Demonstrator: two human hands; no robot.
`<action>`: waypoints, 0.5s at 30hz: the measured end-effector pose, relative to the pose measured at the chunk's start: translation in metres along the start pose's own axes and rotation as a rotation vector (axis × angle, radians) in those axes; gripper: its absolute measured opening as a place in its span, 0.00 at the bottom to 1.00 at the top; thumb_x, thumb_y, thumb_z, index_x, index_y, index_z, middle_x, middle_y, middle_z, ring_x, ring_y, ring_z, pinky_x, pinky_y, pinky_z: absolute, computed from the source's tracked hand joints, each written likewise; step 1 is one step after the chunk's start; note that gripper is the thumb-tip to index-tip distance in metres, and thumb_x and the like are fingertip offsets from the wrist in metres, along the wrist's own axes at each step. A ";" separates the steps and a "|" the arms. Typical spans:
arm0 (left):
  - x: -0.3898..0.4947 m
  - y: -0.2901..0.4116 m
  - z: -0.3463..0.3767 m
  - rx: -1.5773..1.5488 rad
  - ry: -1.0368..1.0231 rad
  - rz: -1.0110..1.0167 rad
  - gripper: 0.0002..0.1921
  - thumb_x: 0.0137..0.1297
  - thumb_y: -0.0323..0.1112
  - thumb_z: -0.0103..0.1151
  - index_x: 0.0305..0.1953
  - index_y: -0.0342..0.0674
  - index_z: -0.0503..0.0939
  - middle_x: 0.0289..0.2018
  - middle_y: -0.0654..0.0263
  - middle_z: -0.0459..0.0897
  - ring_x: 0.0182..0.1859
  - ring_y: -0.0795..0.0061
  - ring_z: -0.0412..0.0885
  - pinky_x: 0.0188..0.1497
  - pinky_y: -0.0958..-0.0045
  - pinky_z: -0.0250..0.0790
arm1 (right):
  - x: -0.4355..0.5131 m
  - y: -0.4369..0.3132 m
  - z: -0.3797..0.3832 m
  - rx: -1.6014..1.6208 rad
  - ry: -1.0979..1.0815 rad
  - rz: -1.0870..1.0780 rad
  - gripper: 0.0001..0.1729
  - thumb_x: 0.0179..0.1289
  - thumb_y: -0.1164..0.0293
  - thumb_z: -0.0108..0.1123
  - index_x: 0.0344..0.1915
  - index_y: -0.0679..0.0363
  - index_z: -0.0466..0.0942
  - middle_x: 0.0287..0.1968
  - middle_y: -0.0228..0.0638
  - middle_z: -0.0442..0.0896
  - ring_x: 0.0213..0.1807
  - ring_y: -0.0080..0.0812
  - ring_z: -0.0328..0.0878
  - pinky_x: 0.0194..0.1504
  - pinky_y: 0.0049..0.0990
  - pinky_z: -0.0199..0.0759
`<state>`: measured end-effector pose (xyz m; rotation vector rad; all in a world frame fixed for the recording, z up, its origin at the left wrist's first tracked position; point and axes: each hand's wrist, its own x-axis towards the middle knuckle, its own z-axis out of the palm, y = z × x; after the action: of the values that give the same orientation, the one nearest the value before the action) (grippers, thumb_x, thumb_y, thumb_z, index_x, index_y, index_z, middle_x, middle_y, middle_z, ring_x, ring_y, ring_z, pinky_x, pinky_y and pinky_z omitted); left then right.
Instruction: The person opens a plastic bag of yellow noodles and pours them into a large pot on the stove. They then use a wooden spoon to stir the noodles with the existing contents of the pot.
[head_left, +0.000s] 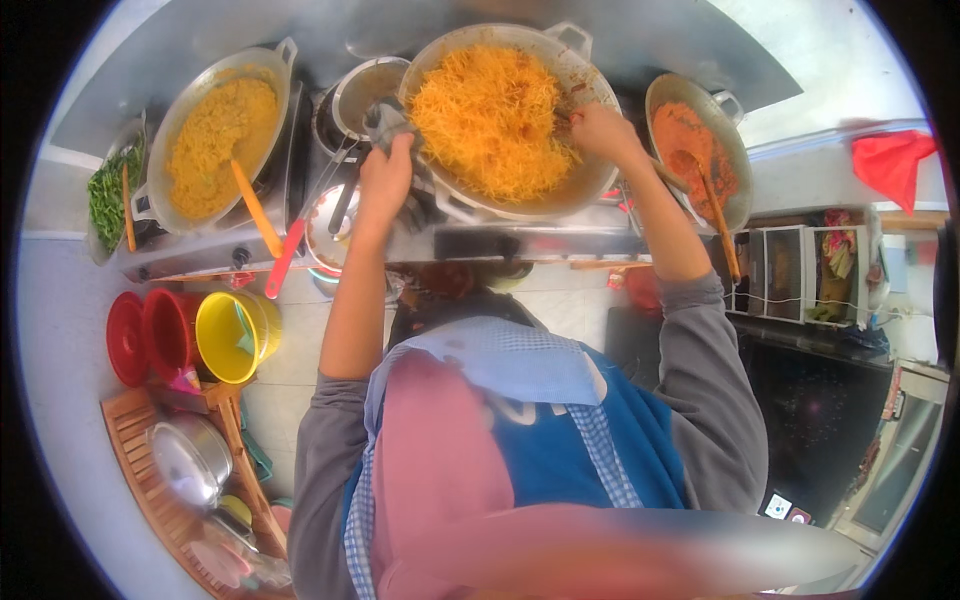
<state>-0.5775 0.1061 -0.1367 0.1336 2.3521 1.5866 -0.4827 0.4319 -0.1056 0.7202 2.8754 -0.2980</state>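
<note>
A large metal wok (600, 165) on the stove holds a heap of thin yellow-orange shreds of food (491, 124). My left hand (387, 180) grips a grey checked cloth (390, 126) at the wok's left rim. Inside the wok's right side, my right hand (604, 133) is closed around the handle of a utensil, whose working end lies hidden among the shreds. Left of the cloth sits a small metal pot (351, 91), with a long-handled strainer with a red grip (286, 259) beside it.
On the left stand a wok of yellow food (217, 150) with an orange-handled utensil (255, 210) and a dish of green vegetables (112, 191). A wok of red-orange paste (694, 142) with a wooden spoon (716, 217) is on the right. Buckets (236, 337) stand below left.
</note>
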 end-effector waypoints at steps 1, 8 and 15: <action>-0.002 0.005 -0.001 0.018 0.027 -0.032 0.32 0.64 0.55 0.51 0.50 0.24 0.79 0.50 0.34 0.80 0.58 0.43 0.76 0.62 0.60 0.63 | -0.013 -0.004 -0.010 -0.026 0.093 -0.015 0.16 0.59 0.65 0.55 0.40 0.62 0.84 0.39 0.54 0.85 0.48 0.52 0.83 0.52 0.44 0.75; -0.017 0.028 -0.010 -0.002 0.034 -0.049 0.33 0.63 0.54 0.53 0.48 0.21 0.79 0.47 0.34 0.81 0.56 0.43 0.78 0.60 0.61 0.65 | -0.101 -0.036 -0.077 -0.184 0.288 -0.101 0.15 0.67 0.64 0.54 0.49 0.52 0.83 0.38 0.43 0.85 0.45 0.47 0.81 0.47 0.45 0.75; -0.019 0.036 -0.005 0.055 0.026 0.045 0.33 0.63 0.55 0.53 0.46 0.21 0.79 0.45 0.33 0.81 0.55 0.43 0.78 0.60 0.59 0.65 | -0.082 -0.034 -0.077 -0.442 0.226 -0.212 0.14 0.62 0.66 0.56 0.42 0.55 0.85 0.34 0.44 0.86 0.37 0.45 0.85 0.39 0.44 0.79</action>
<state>-0.5645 0.1106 -0.0984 0.1801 2.4291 1.5538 -0.4360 0.3838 -0.0094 0.3897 3.0638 0.4129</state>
